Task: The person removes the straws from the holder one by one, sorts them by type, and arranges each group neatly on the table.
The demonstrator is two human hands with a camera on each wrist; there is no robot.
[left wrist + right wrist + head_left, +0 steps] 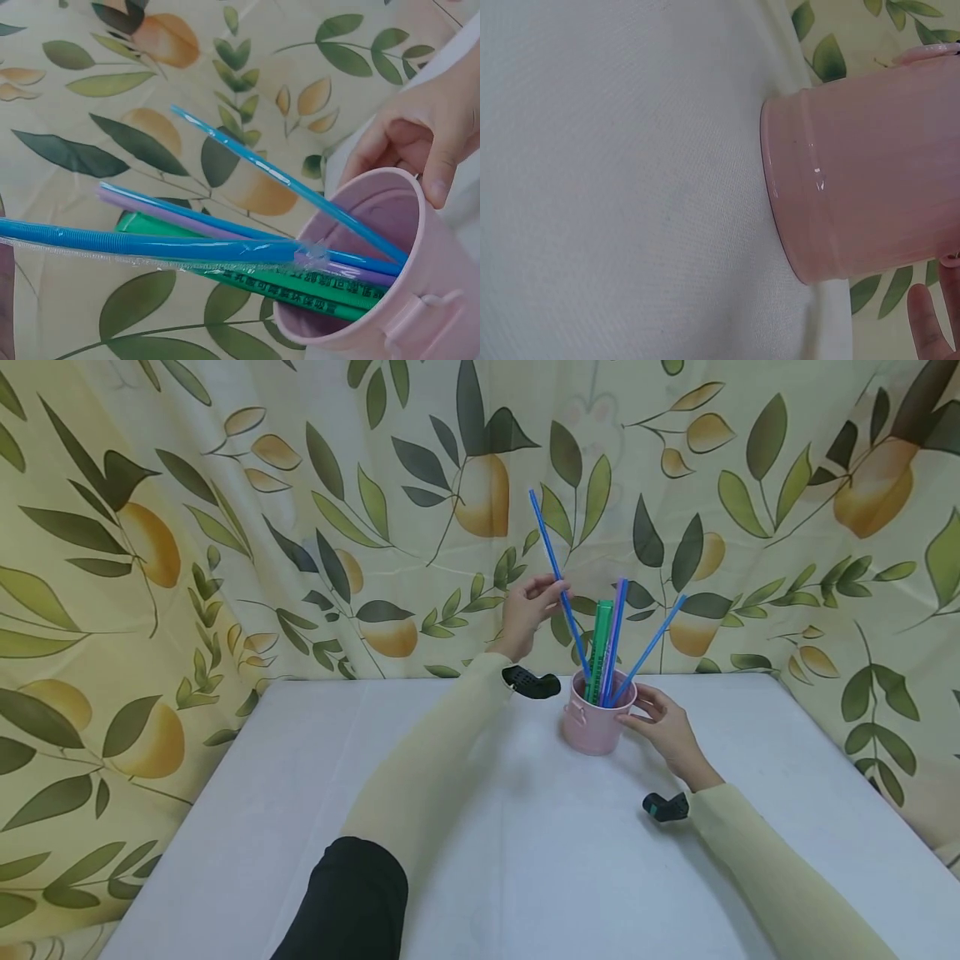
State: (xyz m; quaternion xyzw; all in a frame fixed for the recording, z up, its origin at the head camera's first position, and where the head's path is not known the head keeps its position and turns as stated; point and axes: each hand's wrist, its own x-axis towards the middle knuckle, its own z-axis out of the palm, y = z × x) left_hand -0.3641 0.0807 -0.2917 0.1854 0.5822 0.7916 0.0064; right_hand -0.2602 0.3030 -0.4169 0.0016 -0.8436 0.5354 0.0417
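Note:
My left hand (528, 614) pinches a blue wrapped straw (546, 539) that stands tilted, its lower end in the small pink bucket (591, 737). The left wrist view shows this straw (150, 244) with a ribbed bend and clear wrapping; the left hand is hidden there. Beside it in the bucket are a green packet (600, 635) with dark printing, a purple and blue pair of straws (617, 627) and a lighter blue straw (651, 647) leaning right. My right hand (667, 731) holds the bucket's right side near the rim, thumb in front. The right wrist view shows the bucket's wall (885, 172).
The bucket stands upright near the back edge of a white-covered table (510, 827). Behind it hangs a curtain (420, 552) printed with leaves and fruit. Dark wrist cameras (531, 682) sit on both wrists.

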